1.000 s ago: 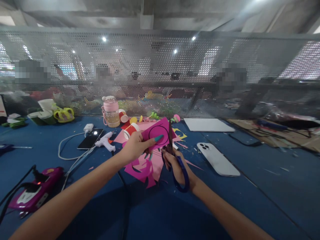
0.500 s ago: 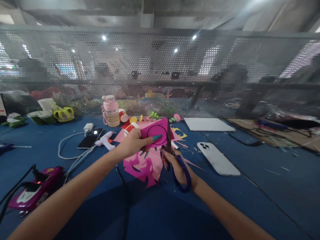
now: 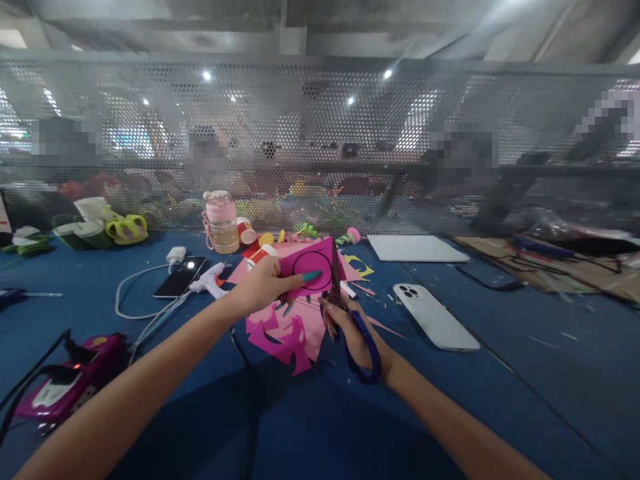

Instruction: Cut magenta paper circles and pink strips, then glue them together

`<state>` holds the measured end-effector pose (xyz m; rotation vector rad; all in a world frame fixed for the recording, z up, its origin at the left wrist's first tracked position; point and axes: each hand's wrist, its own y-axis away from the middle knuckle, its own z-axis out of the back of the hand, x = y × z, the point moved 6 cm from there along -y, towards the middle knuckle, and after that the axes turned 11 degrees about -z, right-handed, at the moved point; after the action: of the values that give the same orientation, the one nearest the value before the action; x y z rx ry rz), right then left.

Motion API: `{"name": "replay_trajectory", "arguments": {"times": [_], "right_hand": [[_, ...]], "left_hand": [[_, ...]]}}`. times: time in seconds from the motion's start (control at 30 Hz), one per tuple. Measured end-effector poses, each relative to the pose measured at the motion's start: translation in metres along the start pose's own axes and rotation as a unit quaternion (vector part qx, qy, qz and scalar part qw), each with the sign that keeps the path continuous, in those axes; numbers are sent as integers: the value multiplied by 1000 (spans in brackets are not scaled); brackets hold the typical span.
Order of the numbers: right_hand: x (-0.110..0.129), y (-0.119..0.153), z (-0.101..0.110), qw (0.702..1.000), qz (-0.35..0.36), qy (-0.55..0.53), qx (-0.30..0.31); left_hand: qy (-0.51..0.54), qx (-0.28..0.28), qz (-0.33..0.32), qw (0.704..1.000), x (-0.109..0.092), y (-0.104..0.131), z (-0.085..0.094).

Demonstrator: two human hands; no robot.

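My left hand [image 3: 267, 283] pinches a magenta paper [image 3: 300, 257] that has a circle drawn on it in dark line; the thumb lies across the circle. Blue-handled scissors [image 3: 369, 353] are in my right hand [image 3: 350, 330], its fingers wrapped through the handles. Their blades point up along the paper's right edge, just outside the circle; whether they are parted I cannot make out. Under both hands lie magenta paper scraps [image 3: 285, 343] with curved cut-outs, on top of light pink paper [image 3: 316, 323].
A white phone [image 3: 435, 317] lies to the right, a glue gun [image 3: 210, 281] and a black phone [image 3: 181, 277] to the left. Behind stands a pink-lidded bottle [image 3: 221, 223]. A purple power strip [image 3: 75, 373] with cables sits front left. A perforated metal screen [image 3: 310, 120] rises along the back.
Hands, paper and scissors keep nearly the same pose. The whole view has shifted by only a few pixels.
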<state>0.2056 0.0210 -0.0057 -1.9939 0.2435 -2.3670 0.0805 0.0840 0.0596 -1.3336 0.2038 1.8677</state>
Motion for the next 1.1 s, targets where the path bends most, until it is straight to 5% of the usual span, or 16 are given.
{"name": "replay_trajectory", "arguments": {"times": [0.63,1.1], "right_hand": [[-2,0,-2,999,-38,-11,4],[4,0,-1,1000,3,10,6]], "left_hand": [[-22,30,-1,999,2,0,0],[-5,38,15,999,6,-2,1]]}}
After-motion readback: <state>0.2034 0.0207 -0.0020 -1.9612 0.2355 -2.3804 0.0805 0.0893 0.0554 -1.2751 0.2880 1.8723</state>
